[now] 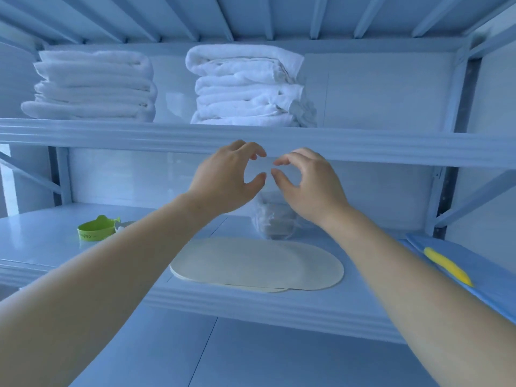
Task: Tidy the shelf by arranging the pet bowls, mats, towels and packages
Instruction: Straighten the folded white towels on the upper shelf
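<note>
Two stacks of folded white towels sit on the upper shelf: a neat left stack (92,85) and a rougher middle stack (248,88). On the middle shelf lie two overlapping cream oval mats (257,263). Behind them stands a clear plastic package (272,222), partly hidden by my wrists. A green pet bowl (96,229) sits at the left, with a white object half hidden behind my left forearm. My left hand (226,180) and right hand (307,185) hover side by side in front of the upper shelf's front rail, fingers curled and apart, holding nothing.
A blue mat (474,263) with a yellow object (446,265) on it lies at the right end of the middle shelf. The upper shelf board (377,113) shows bare to the right of the towels. Metal uprights and braces frame both sides.
</note>
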`<move>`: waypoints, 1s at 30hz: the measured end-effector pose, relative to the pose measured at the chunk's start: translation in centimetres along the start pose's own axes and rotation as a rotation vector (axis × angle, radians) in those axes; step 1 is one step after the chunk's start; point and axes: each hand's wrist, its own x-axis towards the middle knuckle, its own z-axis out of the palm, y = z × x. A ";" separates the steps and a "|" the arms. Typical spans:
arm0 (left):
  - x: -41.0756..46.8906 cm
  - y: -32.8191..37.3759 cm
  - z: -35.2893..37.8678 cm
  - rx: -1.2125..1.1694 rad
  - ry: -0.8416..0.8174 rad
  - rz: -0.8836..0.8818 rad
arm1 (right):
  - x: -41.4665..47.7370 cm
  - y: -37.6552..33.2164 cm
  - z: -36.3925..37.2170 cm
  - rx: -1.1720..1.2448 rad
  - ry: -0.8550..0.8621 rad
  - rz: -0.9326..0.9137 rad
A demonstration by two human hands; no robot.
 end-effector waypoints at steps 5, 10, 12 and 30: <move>2.2 -0.3 -1.3 0.026 0.036 0.041 | 2.2 -0.6 -1.0 -0.050 0.006 -0.010; 4.1 -1.1 -1.1 0.031 0.067 0.041 | 4.3 -0.2 -1.6 -0.075 0.036 -0.023; 4.6 -1.4 -0.7 0.015 0.084 0.041 | 5.1 0.2 -1.7 -0.078 0.043 -0.030; 13.8 -0.9 2.5 0.187 0.111 0.160 | 13.1 6.6 -3.3 -0.087 0.168 -0.156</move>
